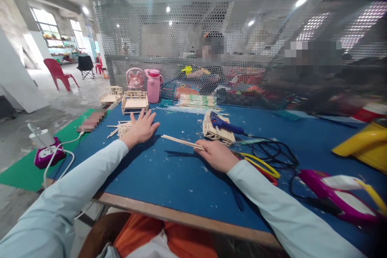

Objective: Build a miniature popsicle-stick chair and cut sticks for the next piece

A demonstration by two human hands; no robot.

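My left hand [141, 128] is spread flat, palm down, beside a loose pile of short wooden sticks [122, 129] on the blue table. Nothing shows between its fingers. In my right hand [218, 155] are a few thin wooden sticks [181, 141], pointing left above the tabletop. Just beyond that hand, a blue glue gun [225, 123] lies on a small stick-built frame [211, 131]. Yellow and red handles [263, 165], perhaps of scissors or pliers, lie partly hidden by my right wrist. Behind my left hand stands a small wooden stick model [134, 102], with a second model [111, 94] to its left.
Bundled sticks [198, 100] and a pink bottle [153, 86] stand before a perforated metal screen [169, 44], with people behind it. Black cable [272, 151] coils at the right, near a purple power strip [335, 195] and a yellow container [363, 145]. Another purple socket [50, 153] sits at left.
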